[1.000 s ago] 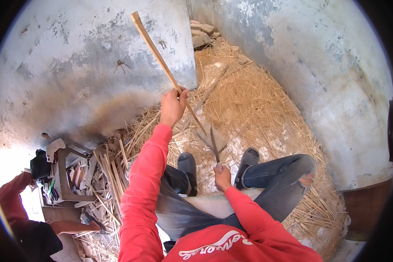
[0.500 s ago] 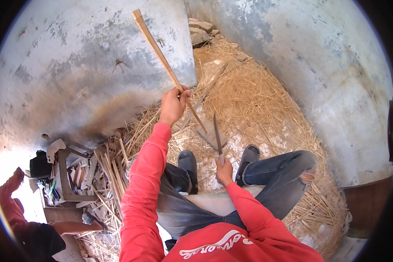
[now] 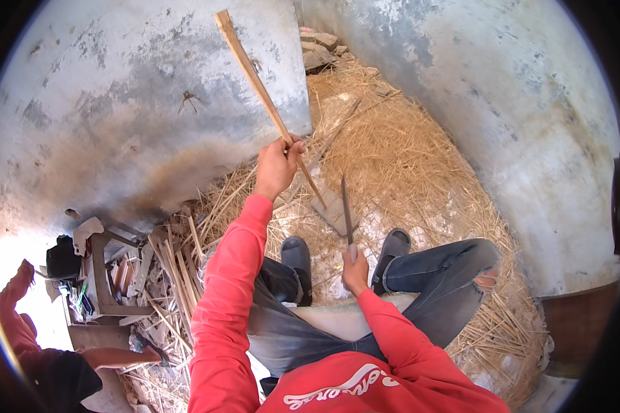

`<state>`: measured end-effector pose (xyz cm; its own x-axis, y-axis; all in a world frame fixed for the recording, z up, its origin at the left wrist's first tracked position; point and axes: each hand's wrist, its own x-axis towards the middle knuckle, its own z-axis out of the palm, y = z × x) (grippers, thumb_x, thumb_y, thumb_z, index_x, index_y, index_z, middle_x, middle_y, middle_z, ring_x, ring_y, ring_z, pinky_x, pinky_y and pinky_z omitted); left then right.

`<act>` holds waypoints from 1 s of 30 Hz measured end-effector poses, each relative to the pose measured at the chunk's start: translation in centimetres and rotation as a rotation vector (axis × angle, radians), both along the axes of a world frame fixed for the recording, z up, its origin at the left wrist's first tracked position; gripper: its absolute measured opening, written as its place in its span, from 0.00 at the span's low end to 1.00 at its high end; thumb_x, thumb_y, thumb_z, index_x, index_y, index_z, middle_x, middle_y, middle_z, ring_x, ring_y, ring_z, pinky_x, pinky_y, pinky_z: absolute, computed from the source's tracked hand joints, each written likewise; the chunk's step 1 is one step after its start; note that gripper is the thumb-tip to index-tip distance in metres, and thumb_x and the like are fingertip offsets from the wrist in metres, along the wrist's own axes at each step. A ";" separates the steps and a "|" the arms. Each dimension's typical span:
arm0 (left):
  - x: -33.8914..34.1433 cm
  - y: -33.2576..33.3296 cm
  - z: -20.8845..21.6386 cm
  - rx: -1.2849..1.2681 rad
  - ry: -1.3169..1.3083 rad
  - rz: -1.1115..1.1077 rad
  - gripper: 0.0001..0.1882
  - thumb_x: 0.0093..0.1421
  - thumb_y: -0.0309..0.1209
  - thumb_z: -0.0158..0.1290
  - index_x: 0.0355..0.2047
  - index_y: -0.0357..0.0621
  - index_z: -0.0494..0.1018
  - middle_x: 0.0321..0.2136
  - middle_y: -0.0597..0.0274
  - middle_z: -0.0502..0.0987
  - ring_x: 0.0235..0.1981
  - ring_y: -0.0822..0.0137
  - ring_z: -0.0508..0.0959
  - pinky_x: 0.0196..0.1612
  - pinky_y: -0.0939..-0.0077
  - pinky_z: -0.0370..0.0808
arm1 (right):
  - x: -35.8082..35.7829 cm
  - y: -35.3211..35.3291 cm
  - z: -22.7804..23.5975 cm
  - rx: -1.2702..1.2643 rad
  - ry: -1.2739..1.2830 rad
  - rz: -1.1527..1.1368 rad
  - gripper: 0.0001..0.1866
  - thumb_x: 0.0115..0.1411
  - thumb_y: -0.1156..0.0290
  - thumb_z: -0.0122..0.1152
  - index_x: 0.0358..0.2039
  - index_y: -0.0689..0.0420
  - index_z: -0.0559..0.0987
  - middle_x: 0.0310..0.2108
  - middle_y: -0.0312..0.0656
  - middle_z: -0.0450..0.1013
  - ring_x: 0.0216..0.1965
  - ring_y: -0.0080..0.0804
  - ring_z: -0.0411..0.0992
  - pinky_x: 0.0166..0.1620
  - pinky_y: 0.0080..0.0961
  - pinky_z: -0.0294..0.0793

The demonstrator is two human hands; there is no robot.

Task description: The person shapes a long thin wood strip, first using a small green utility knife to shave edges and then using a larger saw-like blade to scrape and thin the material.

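Observation:
My left hand (image 3: 277, 167) grips a long bamboo strip (image 3: 255, 77) near its lower third. The strip slants up and to the left against the grey wall, and its lower end rests on a small wooden block (image 3: 334, 210) on the ground. My right hand (image 3: 355, 270) holds a long knife (image 3: 346, 210) by its handle, blade pointing up, just right of the strip's lower end and apart from it. Both hands are out in front of my bent knees, and my dark shoes sit on either side of the knife hand.
Straw and bamboo shavings (image 3: 406, 158) cover the ground between two grey walls. A bundle of split strips (image 3: 179, 265) lies at my left beside a cluttered low stand (image 3: 103, 275). Another person's arm in a red sleeve (image 3: 14, 303) shows at the lower left. Stones (image 3: 320, 48) lie in the far corner.
The knife has lifted from a slant beside the strip to nearly upright. The strip and my left hand have hardly moved. The other person's arm at the left has shifted.

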<state>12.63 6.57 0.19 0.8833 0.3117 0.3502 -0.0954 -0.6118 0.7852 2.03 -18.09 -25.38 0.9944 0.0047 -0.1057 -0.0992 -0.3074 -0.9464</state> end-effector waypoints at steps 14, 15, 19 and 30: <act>0.0 -0.4 0.1 -0.007 0.037 -0.036 0.09 0.68 0.28 0.53 0.41 0.34 0.78 0.29 0.59 0.83 0.32 0.70 0.82 0.39 0.73 0.78 | -0.6 0.3 4.1 -0.044 0.051 0.035 0.16 0.65 0.62 0.59 0.43 0.63 0.74 0.26 0.55 0.74 0.31 0.57 0.75 0.36 0.44 0.73; -0.1 -0.7 0.1 -0.018 0.023 -0.036 0.09 0.68 0.28 0.53 0.41 0.34 0.78 0.29 0.59 0.83 0.32 0.69 0.82 0.39 0.73 0.78 | 0.1 0.0 4.3 -0.057 -0.096 0.015 0.15 0.65 0.62 0.59 0.42 0.62 0.73 0.28 0.58 0.74 0.32 0.60 0.75 0.36 0.46 0.72; -0.5 1.0 -0.7 -0.028 0.049 0.008 0.09 0.68 0.29 0.54 0.40 0.34 0.78 0.28 0.59 0.82 0.32 0.69 0.82 0.39 0.73 0.78 | -1.0 1.0 8.1 -0.025 -0.130 0.024 0.15 0.64 0.62 0.60 0.40 0.62 0.73 0.31 0.63 0.75 0.36 0.64 0.75 0.37 0.49 0.71; -0.6 0.7 -0.6 -0.045 0.041 0.002 0.09 0.68 0.29 0.53 0.40 0.35 0.78 0.28 0.60 0.82 0.32 0.70 0.81 0.39 0.73 0.78 | -1.4 1.5 5.6 -0.091 -0.238 0.021 0.16 0.65 0.62 0.60 0.43 0.62 0.73 0.27 0.59 0.74 0.29 0.62 0.74 0.34 0.48 0.72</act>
<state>12.05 7.25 -0.41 0.8958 0.3285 0.2993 -0.0610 -0.5761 0.8151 0.65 -16.59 -19.74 0.9911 0.0268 0.1303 0.1303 -0.3925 -0.9105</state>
